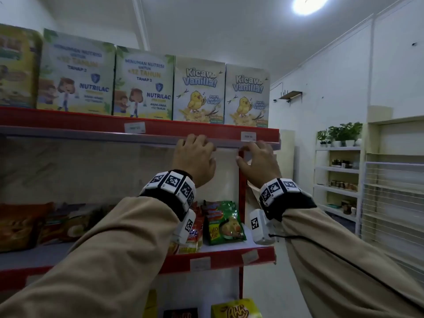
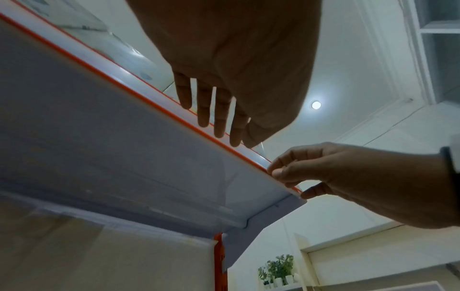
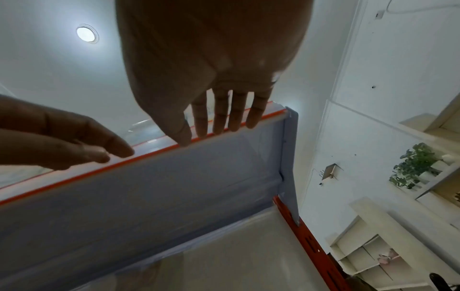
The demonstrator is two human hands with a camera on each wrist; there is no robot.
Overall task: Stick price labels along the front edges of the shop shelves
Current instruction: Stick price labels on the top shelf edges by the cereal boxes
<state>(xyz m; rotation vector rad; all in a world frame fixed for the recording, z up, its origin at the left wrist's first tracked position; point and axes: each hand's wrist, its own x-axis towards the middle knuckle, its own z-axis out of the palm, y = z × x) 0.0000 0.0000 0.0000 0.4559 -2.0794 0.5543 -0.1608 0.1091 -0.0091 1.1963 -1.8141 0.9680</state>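
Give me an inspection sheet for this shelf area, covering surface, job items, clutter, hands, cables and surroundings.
Surface: top shelf edge, red front strip, grey underside.
Job's things: two price labels on that strip, left label and right label; two more on the lower shelf edge.
Clutter: Nutrilac boxes and Kicaw Vanilla boxes above; noodle packs below.
Hands: left hand and right hand, fingers on the top strip, holding nothing visible.
Cables: thin black cord at the right wrist unit.
Surroundings: white rack with plants, ceiling light.
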